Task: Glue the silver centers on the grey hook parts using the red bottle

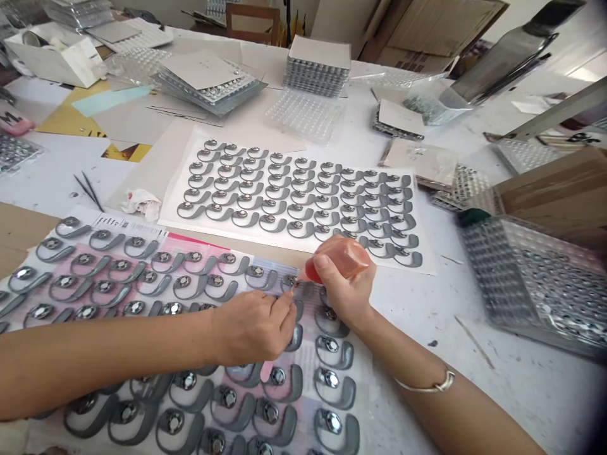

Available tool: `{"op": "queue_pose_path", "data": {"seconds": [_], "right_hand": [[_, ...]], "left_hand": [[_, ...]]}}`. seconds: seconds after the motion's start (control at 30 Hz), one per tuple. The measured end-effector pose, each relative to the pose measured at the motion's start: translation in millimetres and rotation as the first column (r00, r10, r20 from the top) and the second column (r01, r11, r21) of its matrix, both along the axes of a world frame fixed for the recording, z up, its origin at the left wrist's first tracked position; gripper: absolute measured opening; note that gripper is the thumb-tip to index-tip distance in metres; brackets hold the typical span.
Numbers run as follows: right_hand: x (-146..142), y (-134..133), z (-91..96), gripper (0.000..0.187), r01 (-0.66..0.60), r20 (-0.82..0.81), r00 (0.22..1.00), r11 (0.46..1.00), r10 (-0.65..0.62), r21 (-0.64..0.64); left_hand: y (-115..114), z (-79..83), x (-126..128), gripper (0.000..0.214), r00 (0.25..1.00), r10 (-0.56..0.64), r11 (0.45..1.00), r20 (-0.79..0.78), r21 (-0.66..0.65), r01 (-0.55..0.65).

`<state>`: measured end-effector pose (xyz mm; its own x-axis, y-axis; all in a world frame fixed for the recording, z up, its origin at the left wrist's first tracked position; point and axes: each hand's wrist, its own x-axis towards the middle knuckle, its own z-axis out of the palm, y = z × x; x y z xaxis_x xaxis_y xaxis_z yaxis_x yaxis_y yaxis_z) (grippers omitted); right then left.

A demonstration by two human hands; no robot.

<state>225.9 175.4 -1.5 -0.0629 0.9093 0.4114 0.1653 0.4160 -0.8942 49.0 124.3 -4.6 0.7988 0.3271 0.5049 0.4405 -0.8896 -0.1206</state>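
Observation:
My right hand [348,291] is closed around a soft squeeze bottle [348,258] of orange-red liquid, tilted with its nozzle to the left. Pinched in my left hand [256,325] is a thin pink stick [266,371]; its tip meets the nozzle area over one grey hook-shaped piece [290,283]. Rows of such curved grey pieces [334,385], each with a round faceted stone at one end, lie on a printed sheet under my hands. My left hand and forearm hide some of them.
A white board [171,218] behind my hands bears more rows of the grey pieces. Tweezers [89,191] and a crumpled tissue [142,203] lie at left. Stacked clear trays of stones [535,284] stand at right, near a cardboard box [564,196]. A dark bottle [512,54] stands behind.

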Motion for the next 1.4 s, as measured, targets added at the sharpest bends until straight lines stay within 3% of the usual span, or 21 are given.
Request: {"op": "queue_pose_path", "data": {"seconds": [0.63,1.0,1.23,1.4], "right_hand": [[1.0,-2.9,-3.9,0.019,-0.002,0.108,0.994,0.991,-0.012,0.134],[0.7,-0.6,-4.6,0.019,0.015,0.052,0.998,0.966,-0.029,0.256],[4.0,2.3,-8.1,0.026,0.114,-0.01,0.993,0.993,-0.113,0.028],[2.7,1.2,-8.3,0.029,0.058,-0.023,0.998,0.996,-0.06,-0.071]], "left_hand": [[-2.9,-0.2,2.1,0.015,0.999,0.035,0.999,0.005,0.027,-0.035],[-3.9,-2.0,2.6,0.016,0.999,0.042,0.999,0.011,0.014,-0.042],[-4.4,-1.2,3.0,0.015,0.999,0.05,0.998,0.005,0.028,-0.05],[-5.1,-1.4,3.4,0.016,0.999,0.044,0.999,0.012,0.009,-0.044]]}}
